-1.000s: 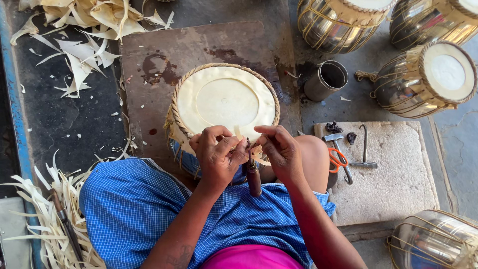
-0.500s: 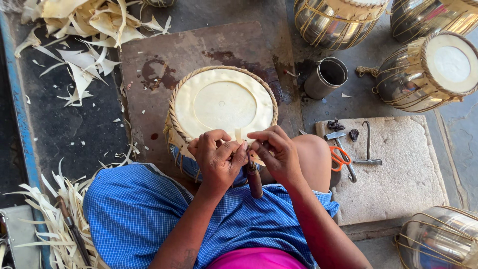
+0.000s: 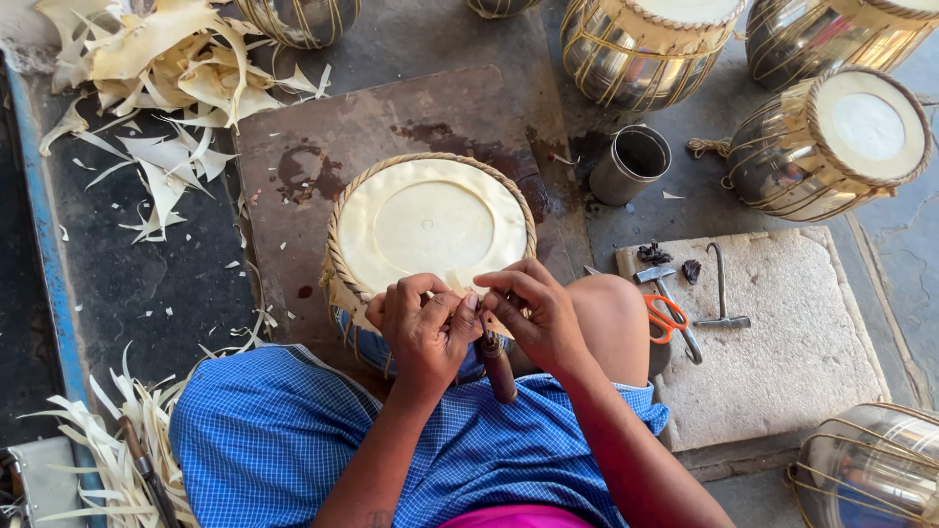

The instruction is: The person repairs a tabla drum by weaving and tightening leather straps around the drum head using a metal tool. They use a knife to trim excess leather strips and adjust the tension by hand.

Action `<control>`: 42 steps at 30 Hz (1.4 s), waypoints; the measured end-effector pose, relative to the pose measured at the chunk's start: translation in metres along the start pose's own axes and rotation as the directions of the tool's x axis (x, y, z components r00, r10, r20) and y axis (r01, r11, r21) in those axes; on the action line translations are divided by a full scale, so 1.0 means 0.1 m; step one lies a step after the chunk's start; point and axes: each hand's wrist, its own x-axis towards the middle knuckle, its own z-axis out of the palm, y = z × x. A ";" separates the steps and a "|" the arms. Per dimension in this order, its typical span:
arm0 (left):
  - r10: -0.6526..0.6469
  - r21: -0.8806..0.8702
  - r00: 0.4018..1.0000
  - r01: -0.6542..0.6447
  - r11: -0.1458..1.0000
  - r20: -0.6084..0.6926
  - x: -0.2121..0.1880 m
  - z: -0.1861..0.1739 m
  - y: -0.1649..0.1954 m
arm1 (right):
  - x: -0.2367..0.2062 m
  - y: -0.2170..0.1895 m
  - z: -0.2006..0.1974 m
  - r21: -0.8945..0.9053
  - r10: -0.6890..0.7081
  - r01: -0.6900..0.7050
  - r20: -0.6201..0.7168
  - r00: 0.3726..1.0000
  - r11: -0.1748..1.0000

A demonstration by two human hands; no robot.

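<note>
Drum [image 3: 430,220] near rim pinched by left hand [image 3: 423,328], right hand [image 3: 536,315] fingers clenched on wooden-handled tool [image 3: 497,364], bare board [image 3: 293,161] beyond

1. Drum [image 3: 430,220]: round, pale cream skin on top with a fainter inner circle, rim edged with braided tan lacing. Stands upright at frame centre on a brown slab, near edge against the person's lap.
2. Tool [image 3: 497,367]: short, dark brown wooden handle, tilted, just below the drum's near rim, lower centre of frame.
</note>
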 end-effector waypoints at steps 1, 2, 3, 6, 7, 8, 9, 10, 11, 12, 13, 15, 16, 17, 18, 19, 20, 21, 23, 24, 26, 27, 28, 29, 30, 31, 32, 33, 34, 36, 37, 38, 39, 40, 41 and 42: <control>0.006 0.001 1.000 -0.006 1.000 0.005 0.00 0.00 0.00 | 0.00 -0.01 0.00 -0.012 0.012 -0.011 0.010 1.000 1.000; 0.015 0.003 1.000 -0.015 1.000 0.006 0.00 0.00 0.00 | 0.01 -0.02 0.00 -0.020 0.012 -0.012 0.007 1.000 1.000; 0.022 0.006 1.000 -0.022 1.000 0.007 0.00 0.00 0.00 | 0.01 -0.03 0.00 -0.027 0.012 -0.012 0.005 1.000 1.000; 0.006 0.031 1.000 -0.007 1.000 0.025 -0.01 0.00 -0.01 | 0.02 -0.05 0.01 -0.087 0.054 -0.053 0.009 0.999 0.995; 0.001 0.017 1.000 -0.001 1.000 -0.001 -0.01 0.00 -0.01 | 0.04 -0.05 0.02 -0.113 0.068 -0.066 0.012 0.998 0.991; 0.000 0.002 1.000 0.000 1.000 -0.029 0.00 0.00 -0.02 | 0.04 -0.06 0.03 -0.141 0.047 -0.047 -0.003 0.999 0.989; 0.000 -0.014 0.999 -0.001 1.000 -0.054 0.00 0.00 -0.01 | 0.06 -0.05 0.04 -0.169 0.027 -0.030 -0.021 0.999 0.985; 0.026 0.001 0.998 -0.026 1.000 -0.056 0.00 0.00 -0.01 | 0.07 -0.04 0.05 -0.199 0.009 -0.017 -0.041 0.999 0.980; 0.052 0.016 0.997 -0.052 0.999 -0.054 0.00 0.00 -0.01 | 0.08 -0.02 0.06 -0.205 -0.016 0.005 -0.054 0.998 0.979; 0.074 0.032 0.996 -0.072 0.997 -0.049 0.00 -0.01 0.00 | 0.10 0.00 0.05 -0.211 -0.036 0.022 -0.064 0.997 0.977; 0.099 0.030 0.994 -0.098 0.995 -0.045 0.00 -0.02 0.01 | 0.08 0.01 0.05 -0.219 -0.055 0.038 -0.072 0.996 0.975; 0.154 0.027 0.987 -0.153 0.988 -0.038 0.01 -0.04 0.00 | 0.03 0.06 0.04 -0.152 -0.061 0.048 -0.079 0.995 0.987; 0.163 0.015 0.986 -0.162 0.987 -0.022 0.02 -0.05 0.00 | -0.02 0.08 0.03 -0.118 -0.064 0.055 -0.080 0.995 0.992; 0.172 0.007 0.985 -0.172 0.985 -0.006 0.02 -0.07 -0.01 | -0.09 0.10 0.03 -0.133 -0.047 0.031 -0.122 0.991 0.991; 0.181 0.001 0.983 -0.181 0.983 0.008 0.04 -0.08 -0.03 | -0.21 0.10 0.05 -0.144 -0.034 0.010 -0.163 0.986 0.989; 0.194 -0.010 0.981 -0.194 0.981 0.023 0.07 -0.09 -0.05 | -0.33 0.11 0.06 -0.154 -0.026 -0.006 -0.201 0.979 0.988; 0.201 -0.015 0.979 -0.200 0.980 0.038 0.09 -0.10 -0.07 | -0.45 0.11 0.12 -0.175 0.093 -0.126 -0.188 0.978 0.976; 0.199 -0.017 0.979 -0.198 0.980 0.052 0.11 -0.12 -0.08 | -0.55 0.12 0.18 -0.201 0.212 -0.244 -0.169 0.963 0.949; 0.197 -0.015 0.980 -0.197 0.980 0.027 0.21 -0.09 -0.12 | -0.64 0.17 0.31 -0.191 0.245 -0.245 -0.026 0.969 0.950; 0.200 -0.019 0.980 -0.200 0.980 0.021 0.26 -0.08 -0.14 | -0.66 0.19 0.33 -0.185 0.266 -0.254 0.040 0.963 0.949; 0.153 -0.033 0.988 -0.152 0.988 0.021 0.40 -0.02 -0.19 | -0.56 0.26 0.38 0.117 0.181 -0.187 0.057 0.982 0.975; 0.127 -0.030 0.992 -0.127 0.991 0.014 0.48 0.00 -0.23 | -0.47 0.30 0.38 0.269 0.130 -0.144 0.067 0.989 0.952; 0.135 -0.032 0.991 -0.135 0.990 -0.002 0.55 0.02 -0.29 | -0.38 0.33 0.37 0.591 0.158 -0.236 0.181 0.971 0.771; 0.138 -0.024 0.990 -0.138 0.990 -0.014 0.62 0.02 -0.35 | -0.28 0.36 0.36 0.813 0.145 -0.344 0.313 0.938 0.470; 0.111 -0.017 0.994 -0.111 0.994 -0.013 0.68 0.02 -0.41 | -0.20 0.36 0.39 0.888 0.088 -0.450 0.442 0.893 0.100; 0.088 -0.016 0.996 -0.088 0.996 -0.012 0.74 0.02 -0.47 | -0.12 0.35 0.40 0.798 0.145 -0.422 0.400 0.905 0.431; 0.062 -0.001 0.998 -0.062 0.998 -0.031 0.80 0.02 -0.51 | -0.06 0.35 0.41 0.609 0.174 -0.348 0.326 0.929 0.713; 0.043 0.009 0.998 -0.043 0.999 -0.048 0.87 0.02 -0.56 | -0.02 0.37 0.40 0.343 0.165 -0.240 0.233 0.958 0.908; 0.023 0.019 0.998 -0.022 1.000 -0.063 0.94 0.00 -0.61 | 0.00 0.38 0.38 0.030 0.119 -0.124 0.141 0.983 0.992; -0.009 0.060 0.995 0.015 0.998 -0.100 1.10 -0.04 -0.70 | 0.00 0.35 0.26 -0.156 0.080 -0.053 0.173 0.982 0.986; -0.004 0.068 0.994 0.012 0.998 -0.109 1.20 -0.08 -0.73 | -0.04 0.32 0.15 -0.174 0.084 -0.041 0.246 0.966 0.984; -0.005 0.087 0.996 0.013 0.996 -0.087 1.29 -0.10 -0.79 | -0.10 0.28 0.02 -0.128 0.097 -0.055 0.352 0.931 0.990; -0.021 0.087 0.997 0.028 0.996 -0.075 1.32 -0.12 -0.83 | -0.26 0.20 -0.11 -0.090 0.116 -0.083 0.475 0.873 0.992; -0.061 0.075 0.996 0.065 0.995 -0.061 1.29 -0.10 -0.85 | -0.28 0.17 -0.21 -0.060 0.168 -0.165 0.597 0.785 0.984; -0.034 0.059 0.998 0.038 0.998 -0.061 1.21 -0.10 -0.84 | -0.36 0.12 -0.24 -0.054 0.198 -0.228 0.712 0.674 0.972; -0.005 0.047 0.999 0.007 0.999 -0.038 1.06 -0.12 -0.81 | -0.50 0.07 -0.28 -0.061 0.208 -0.266 0.795 0.570 0.962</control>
